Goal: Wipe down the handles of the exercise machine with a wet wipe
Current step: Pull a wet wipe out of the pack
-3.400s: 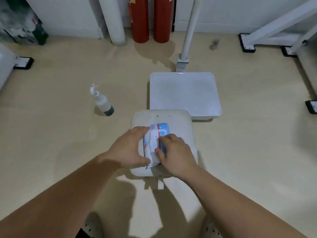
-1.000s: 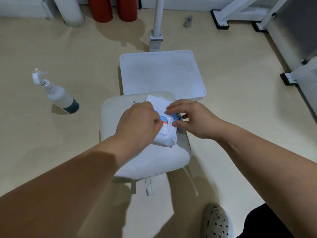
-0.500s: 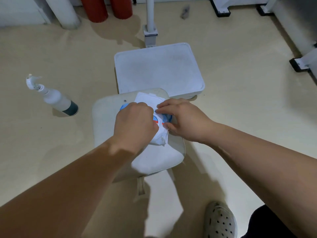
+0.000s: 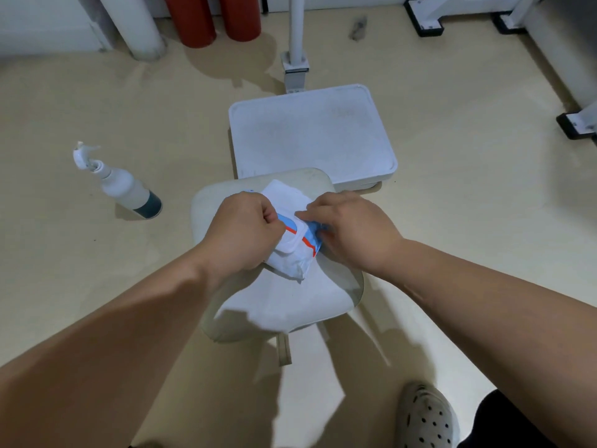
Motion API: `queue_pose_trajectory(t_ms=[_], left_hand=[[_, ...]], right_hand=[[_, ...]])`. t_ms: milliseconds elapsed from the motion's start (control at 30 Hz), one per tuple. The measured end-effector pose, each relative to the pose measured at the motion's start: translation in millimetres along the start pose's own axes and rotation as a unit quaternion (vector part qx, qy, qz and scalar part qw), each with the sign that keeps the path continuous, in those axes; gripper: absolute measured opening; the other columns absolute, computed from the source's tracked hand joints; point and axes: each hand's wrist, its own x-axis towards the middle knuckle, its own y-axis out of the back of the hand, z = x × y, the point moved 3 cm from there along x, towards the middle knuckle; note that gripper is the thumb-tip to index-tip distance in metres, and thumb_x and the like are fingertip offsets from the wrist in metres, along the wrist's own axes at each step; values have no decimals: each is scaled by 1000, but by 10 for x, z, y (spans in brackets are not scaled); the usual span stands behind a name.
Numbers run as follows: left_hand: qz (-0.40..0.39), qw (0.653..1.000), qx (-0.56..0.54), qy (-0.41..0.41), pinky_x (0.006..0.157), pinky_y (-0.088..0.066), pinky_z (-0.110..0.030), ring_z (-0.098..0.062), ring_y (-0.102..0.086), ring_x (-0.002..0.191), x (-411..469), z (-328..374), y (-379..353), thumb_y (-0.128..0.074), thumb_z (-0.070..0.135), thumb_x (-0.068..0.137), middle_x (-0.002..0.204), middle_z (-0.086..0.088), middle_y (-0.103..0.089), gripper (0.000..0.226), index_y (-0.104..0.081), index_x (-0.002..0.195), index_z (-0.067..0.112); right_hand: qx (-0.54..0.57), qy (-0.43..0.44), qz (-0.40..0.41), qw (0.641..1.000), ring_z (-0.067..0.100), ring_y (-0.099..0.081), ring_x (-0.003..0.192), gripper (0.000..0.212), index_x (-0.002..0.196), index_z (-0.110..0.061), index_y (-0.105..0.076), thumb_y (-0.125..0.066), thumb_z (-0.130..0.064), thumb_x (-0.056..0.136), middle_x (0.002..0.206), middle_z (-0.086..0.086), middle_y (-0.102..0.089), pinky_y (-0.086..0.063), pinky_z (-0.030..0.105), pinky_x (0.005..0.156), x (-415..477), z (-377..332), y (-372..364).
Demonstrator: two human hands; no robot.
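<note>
Hands, two, hold one wipe pack (image 4: pixel 292 263) on one stool (image 4: pixel 307 305): left hand (image 4: pixel 242 234) gripping, right hand (image 4: pixel 352 231) pinching.

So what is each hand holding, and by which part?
Left hand grips the white wipe by its lower edge; right hand holds the wipe pack by its right side.
</note>
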Motion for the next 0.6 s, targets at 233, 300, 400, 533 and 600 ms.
queue_pose_trajectory(t_ms=[233, 300, 400, 533, 600], left_hand=[[-23, 999, 25, -39, 56, -38, -27, -15, -50, 66, -13, -82, 21, -56, 10, 88, 70, 0, -58, 16, -62, 74, 8], [-12, 997, 60, -56, 62, -43, -33, -21, -54, 73, -13, -91, -12, -55, 12, 88, 75, -3, -61, 18, -57, 71, 14], [21, 991, 103, -80, 64, -39, -36, -27, -53, 77, 6, -86, 15, -55, 13, 89, 78, -7, -58, 24, -47, 67, 16], [86, 990, 101, -39, 60, -36, -33, -29, -54, 71, 111, -217, 268, -61, 13, 87, 74, -9, -60, 18, -58, 70, 7], [62, 996, 60, -3, 55, -36, -30, -22, -50, 63, 114, -298, 309, -61, 11, 87, 69, -5, -58, 15, -64, 74, 3]], right_hand=[[97, -117, 17, 988, 23, -58, 100, 38, 97, -27, -70, -77, -58, 77, 103, -4, -61, -51, 38, 83, 92, -214, 19], [74, -123, 13, 990, 25, -55, 102, 41, 100, -26, -64, -81, -54, 76, 106, -1, -60, -50, 40, 84, 80, -247, -20], [70, -134, 17, 988, 25, -54, 103, 41, 102, -26, -63, -82, -51, 75, 106, -3, -59, -49, 40, 85, 75, -225, -14], [56, -127, 10, 990, 25, -52, 102, 39, 102, -28, -64, -82, -51, 76, 105, -4, -58, -48, 39, 85, 65, -205, 1], [58, -122, 13, 991, 25, -52, 102, 37, 102, -29, -66, -82, -51, 76, 103, -5, -57, -47, 37, 83, 76, -189, 14]])
